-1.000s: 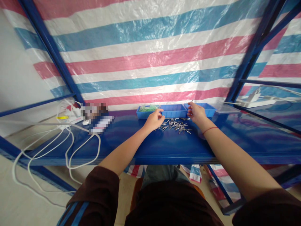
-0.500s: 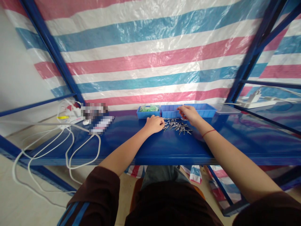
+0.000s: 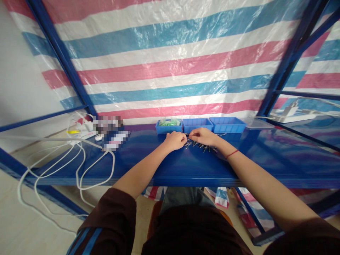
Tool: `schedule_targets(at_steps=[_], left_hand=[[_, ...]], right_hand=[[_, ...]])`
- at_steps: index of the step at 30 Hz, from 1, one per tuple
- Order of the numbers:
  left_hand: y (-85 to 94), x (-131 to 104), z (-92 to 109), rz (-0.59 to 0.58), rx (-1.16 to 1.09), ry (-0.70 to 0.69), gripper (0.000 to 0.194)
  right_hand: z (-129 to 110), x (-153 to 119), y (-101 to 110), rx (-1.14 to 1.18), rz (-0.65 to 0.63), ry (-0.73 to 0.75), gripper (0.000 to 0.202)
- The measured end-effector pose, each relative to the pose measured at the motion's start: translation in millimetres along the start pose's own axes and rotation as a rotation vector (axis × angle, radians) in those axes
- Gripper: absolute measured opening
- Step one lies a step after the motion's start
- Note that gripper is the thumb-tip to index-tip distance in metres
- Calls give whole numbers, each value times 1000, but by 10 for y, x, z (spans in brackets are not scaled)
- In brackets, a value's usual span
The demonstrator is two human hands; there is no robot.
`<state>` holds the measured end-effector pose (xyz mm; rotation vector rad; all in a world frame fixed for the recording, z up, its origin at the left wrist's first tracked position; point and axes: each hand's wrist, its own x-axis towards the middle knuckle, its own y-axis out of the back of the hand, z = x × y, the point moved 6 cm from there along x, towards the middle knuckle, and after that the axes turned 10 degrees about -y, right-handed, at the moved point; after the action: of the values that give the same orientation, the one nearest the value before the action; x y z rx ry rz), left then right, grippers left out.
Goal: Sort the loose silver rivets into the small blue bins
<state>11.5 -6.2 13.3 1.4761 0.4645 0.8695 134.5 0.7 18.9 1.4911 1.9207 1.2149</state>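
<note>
A loose pile of thin silver metal rivets (image 3: 204,147) lies on the blue tabletop, partly hidden under my right hand. At the pile's left end my left hand (image 3: 175,140) rests on the table with its fingers closed, and a thin rivet seems to poke out of its fingertips. Close beside it, my right hand (image 3: 204,136) is pinched over the pile, its fingertips nearly meeting those of the left. Whatever is between the right fingertips is too small to make out.
Behind the hands stand a blue bin (image 3: 162,129) with a green-filled plastic bag (image 3: 170,122), a middle blue bin (image 3: 197,128) and a right blue bin (image 3: 228,127). A clear plastic lid (image 3: 260,123) lies farther right. White cables (image 3: 113,166) loop over the table's left side.
My right hand has moved left and down from the middle bin to the pile, close to my left hand. The left hand has stayed in place.
</note>
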Motion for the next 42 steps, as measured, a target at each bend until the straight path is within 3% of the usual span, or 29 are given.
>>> schedule_targets(at_steps=[5, 10, 17, 21, 28, 35, 42], left_hand=[[18, 1, 29, 51, 49, -35, 28], [110, -1, 56, 176, -10, -56, 28], [124, 51, -76, 466, -449, -42, 21], [109, 68, -132, 559, -643, -13, 21], [146, 84, -144, 624, -766, -18, 15], [213, 60, -159, 680, -807, -2, 11], [203, 84, -161, 688, -853, -24, 14]], right_hand=[[29, 21, -12, -5, 9, 26, 21], [41, 30, -7, 12, 39, 46, 23], [-7, 10, 7, 39, 40, 92, 31], [-42, -6, 19, 116, 28, 103, 34], [-99, -41, 42, 306, -19, 47, 32], [-61, -42, 90, 514, -13, -119, 18], [4, -12, 62, 615, -29, -136, 12]])
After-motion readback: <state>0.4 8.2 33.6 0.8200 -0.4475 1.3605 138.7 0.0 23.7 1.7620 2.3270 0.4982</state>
